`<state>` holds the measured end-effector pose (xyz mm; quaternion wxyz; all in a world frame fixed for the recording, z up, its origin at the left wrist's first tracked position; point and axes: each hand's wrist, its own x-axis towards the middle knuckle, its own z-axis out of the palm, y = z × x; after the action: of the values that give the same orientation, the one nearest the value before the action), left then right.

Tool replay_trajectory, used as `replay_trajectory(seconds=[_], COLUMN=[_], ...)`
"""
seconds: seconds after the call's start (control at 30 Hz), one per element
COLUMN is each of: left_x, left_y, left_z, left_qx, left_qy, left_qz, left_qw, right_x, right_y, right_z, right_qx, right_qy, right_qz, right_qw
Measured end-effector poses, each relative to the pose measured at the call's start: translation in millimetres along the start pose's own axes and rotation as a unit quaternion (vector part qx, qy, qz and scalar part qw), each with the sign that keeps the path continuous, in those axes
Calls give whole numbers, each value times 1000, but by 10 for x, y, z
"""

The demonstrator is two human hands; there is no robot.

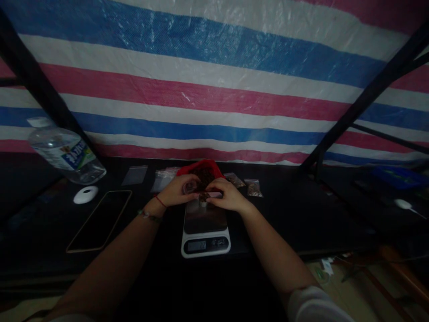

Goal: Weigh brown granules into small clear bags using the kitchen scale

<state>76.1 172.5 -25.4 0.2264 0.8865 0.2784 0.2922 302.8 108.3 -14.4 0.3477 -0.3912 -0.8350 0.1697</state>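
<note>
A kitchen scale (206, 219) with a metal plate and white body stands in front of me, its display lit. Over its far end is a small round cup (203, 201) with brown bits in it. My left hand (176, 190) has its thumb at the cup's left side, and its curled fingers are around a small clear plastic thing (190, 187). From the right, my right hand (228, 194) has its thumb against the cup, fingers bent. A pale pinkish strip (215, 195) shows beneath those fingers. Behind both hands sits a red bag (214, 166), opened, with dark brown bits inside.
Small filled zip bags (254, 188) lie right of the red bag. Flat clear bags (134, 175) lie to the left. A phone (100, 221), a white mouse-shaped object (86, 195) and a large clear bottle (67, 150) are farther left. Dark frame bars (355, 103) slant at both sides.
</note>
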Motion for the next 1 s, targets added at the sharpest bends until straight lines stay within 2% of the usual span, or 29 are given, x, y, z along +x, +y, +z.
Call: replay_trajectory(seconds=[0.17, 0.37, 0.53, 0.63, 0.8, 0.9, 1.0], left_x=[4, 43, 46, 41, 29, 22, 22], left_y=[47, 99, 104, 101, 79, 26, -33], left_z=[30, 59, 58, 55, 59, 76, 85], left_qx=[1, 4, -8, -12, -21, -13, 18], left_qy=[-29, -72, -80, -72, -56, -16, 41], left_qz=[30, 71, 65, 54, 49, 24, -13], left_qw=[999, 995, 995, 996, 997, 1000, 999], right_x=[3, 22, 14, 12, 16, 18, 18], right_y=[54, 58, 59, 72, 123, 155, 181], right_z=[20, 54, 59, 51, 54, 57, 46], right_qx=[-5, 11, 8, 12, 23, 6, -7], right_qy=[-4, -2, 6, 10, 24, 47, 101], right_qz=[10, -22, -3, 15, 3, 14, 34], right_qw=[1000, 1000, 1000, 1000, 999, 999, 994])
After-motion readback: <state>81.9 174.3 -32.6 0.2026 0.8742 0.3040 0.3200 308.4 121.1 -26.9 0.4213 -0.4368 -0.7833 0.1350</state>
